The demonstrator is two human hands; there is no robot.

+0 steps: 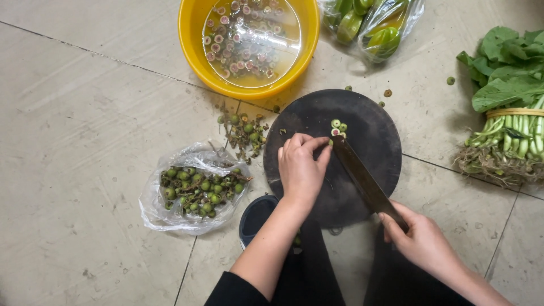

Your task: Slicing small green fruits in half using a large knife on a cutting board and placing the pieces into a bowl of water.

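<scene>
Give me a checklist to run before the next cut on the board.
1. Right hand grips the knife handle: ok.
2. Left hand pins a fruit at the blade: cannot tell, fingers hide it.
3. Left fingertips clear of the edge: not ok, they sit against it.
4. Board flat on the floor: ok.
5. Slices clear of the blade path: ok.
6. Bowl within reach: ok.

We see only floor (85, 113): large beige-grey tiles, scuffed and faintly streaked. One dark grout line (130, 65) runs diagonally from the upper left toward the right edge; others drop to the bottom edge at lower centre-left and lower right. Light is soft and even, with short shadows. We see no walls, windows or furniture.
</scene>
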